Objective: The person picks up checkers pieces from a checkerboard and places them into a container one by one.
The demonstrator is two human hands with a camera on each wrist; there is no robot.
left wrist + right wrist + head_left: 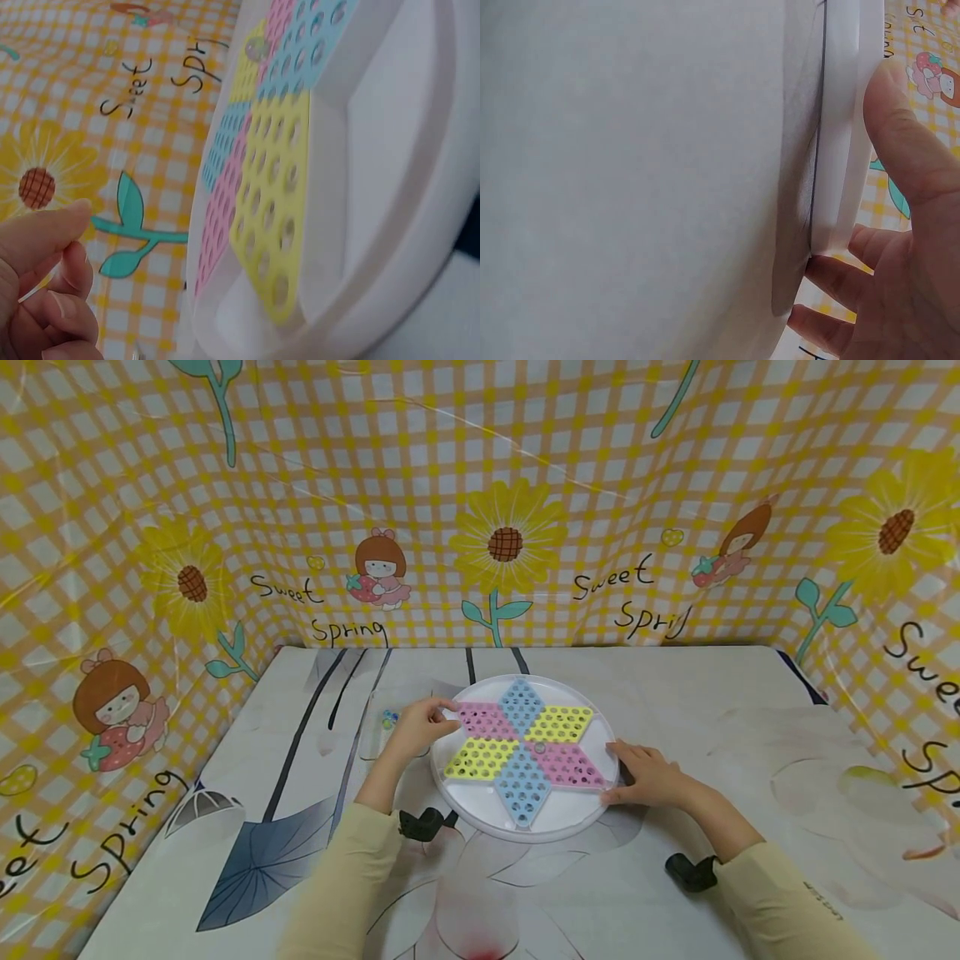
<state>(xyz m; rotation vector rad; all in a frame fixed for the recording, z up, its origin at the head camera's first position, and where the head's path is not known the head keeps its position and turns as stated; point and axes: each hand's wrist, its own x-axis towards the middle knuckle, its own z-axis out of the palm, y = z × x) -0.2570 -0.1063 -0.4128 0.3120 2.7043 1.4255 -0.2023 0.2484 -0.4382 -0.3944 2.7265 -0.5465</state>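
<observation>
A round white Chinese checkers board (pixel 465 806) with pink, yellow and blue star points lies on the table. One clear marble (pixel 540 747) sits near its centre, also seen in the left wrist view. My left hand (pixel 422 727) hovers by the board's left pink point, thumb and index finger apart and no marble visible between them. In the left wrist view, that hand (pixel 49 285) is beside the board with its other fingers loosely bent. My right hand (pixel 647 774) rests on the right rim, thumb and fingers spread along it. Close up, the right thumb (pixel 900 127) touches the rim.
A clear tray (pixel 369 750) with several coloured marbles (pixel 389 719) stands left of the board, partly behind the left hand and forearm. A checked cloth with sunflowers (pixel 420 477) hangs behind and beside the table. Black wrist devices (pixel 690 872) sit at both cuffs.
</observation>
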